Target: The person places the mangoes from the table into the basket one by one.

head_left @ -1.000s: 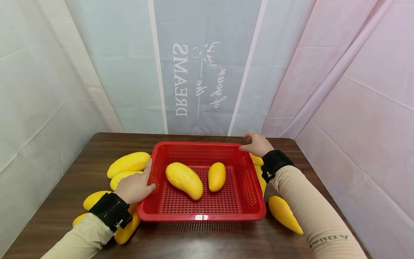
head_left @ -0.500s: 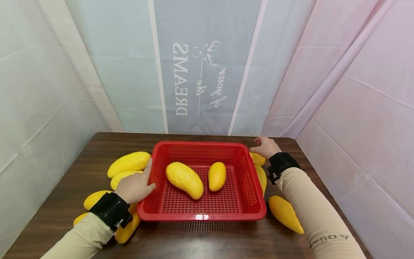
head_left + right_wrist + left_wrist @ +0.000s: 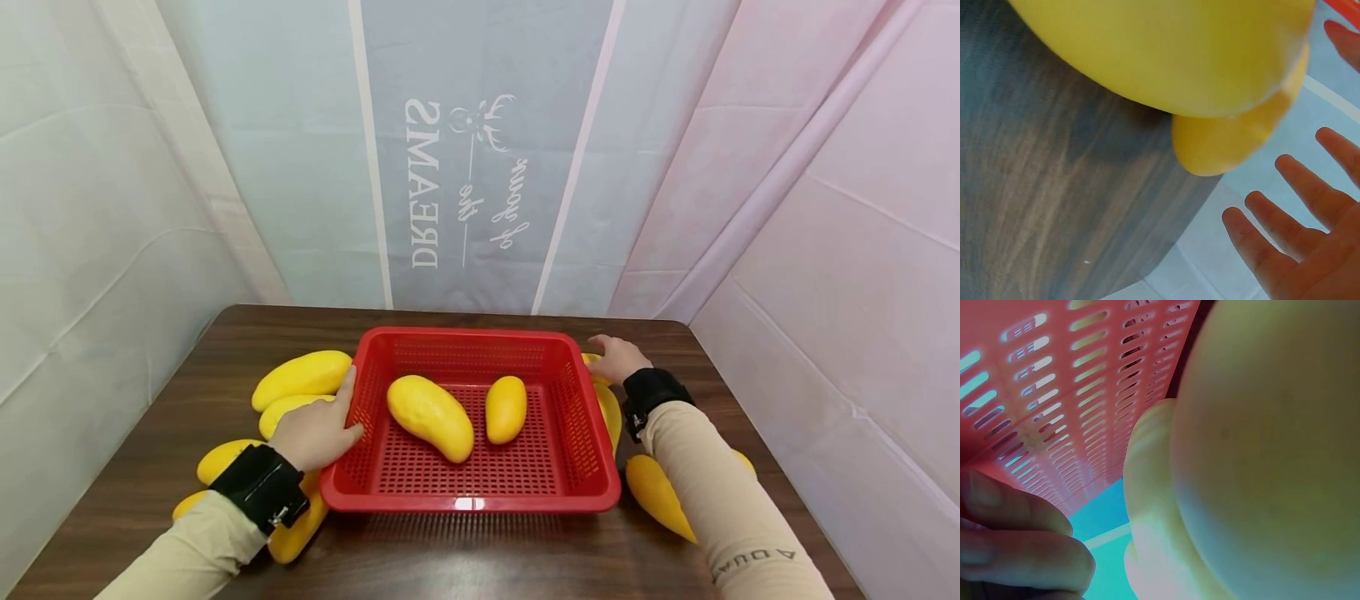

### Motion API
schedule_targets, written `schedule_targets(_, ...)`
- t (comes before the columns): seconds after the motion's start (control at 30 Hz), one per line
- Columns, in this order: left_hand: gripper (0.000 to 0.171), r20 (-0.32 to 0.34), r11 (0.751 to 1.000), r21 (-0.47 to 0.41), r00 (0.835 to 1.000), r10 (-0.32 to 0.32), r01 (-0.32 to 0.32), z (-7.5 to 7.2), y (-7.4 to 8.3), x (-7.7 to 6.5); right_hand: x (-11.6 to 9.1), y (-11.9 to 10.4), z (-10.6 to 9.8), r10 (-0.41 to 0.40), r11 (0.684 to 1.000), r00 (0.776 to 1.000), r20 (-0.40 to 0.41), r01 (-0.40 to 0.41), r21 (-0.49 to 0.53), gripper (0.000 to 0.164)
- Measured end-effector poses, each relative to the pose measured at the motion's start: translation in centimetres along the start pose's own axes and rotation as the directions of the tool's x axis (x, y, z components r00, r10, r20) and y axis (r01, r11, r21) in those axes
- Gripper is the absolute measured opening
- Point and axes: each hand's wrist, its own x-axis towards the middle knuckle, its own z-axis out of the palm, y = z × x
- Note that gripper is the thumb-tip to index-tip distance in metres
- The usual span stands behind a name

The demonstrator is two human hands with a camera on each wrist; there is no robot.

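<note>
L hand [image 3: 311,435] grips basket [image 3: 405,502] by rim: thumb over edge, 2 fingers seen partly curled outside wall. In basket, to R of L thumb, 2 mangoes [image 3: 431,417]; more mangoes [image 3: 302,379] just outside L fingers. R hand [image 3: 618,360]: fingers spread, nothing held, nr outer mangoes [image 3: 611,414] beside basket; contact unclear.

Pale fabric walls [image 3: 90,208] flank a dark wood-grain table [image 3: 480,554] before a printed grey panel [image 3: 487,50]

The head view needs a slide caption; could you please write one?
Left hand gripping a red perforated basket of two yellow mangoes, right hand near outside mangoes.
</note>
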Motion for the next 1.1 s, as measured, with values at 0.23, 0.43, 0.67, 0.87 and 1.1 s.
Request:
schedule_targets(0.23, 0.090, 0.009, 1.000, -0.005, 1.000, -0.009, 0.009, -0.1, 0.2, -0.1, 0.4, 0.4, 1.0, -0.017, 0.999, 1.000, 0.010, 0.017, -0.041, 0.061)
schedule_targets(0.43, 0.091, 0.009, 1.000, -0.004, 1.000, -0.007, 0.007, 0.2, 0.2, 0.1, 0.5, 1.0, 2.0, -0.009, 0.999, 1.000, -0.002, 0.009, -0.039, 0.058)
schedule_targets(0.67, 0.091, -0.001, 1.000, 0.000, 1.000, -0.003, 0.003, 0.3, 0.2, 0.1, 0.9, 1.2, 2.7, -0.009, 0.999, 1.000, -0.009, 0.009, -0.037, 0.055)
schedule_targets(0.87, 0.091, -0.001, 1.000, -0.004, 1.000, -0.008, 0.008, 0.3, 0.1, 0.1, 1.1, 1.3, 3.0, -0.036, 0.997, 0.999, -0.008, 0.036, -0.067, 0.053)
schedule_targets(1.1, 0.091, -0.003, 1.000, -0.006, 1.000, -0.019, 0.019, 0.2, 0.2, -0.1, 1.4, 1.4, 3.3, -0.070, 0.996, 0.996, -0.047, 0.067, -0.066, 0.054)
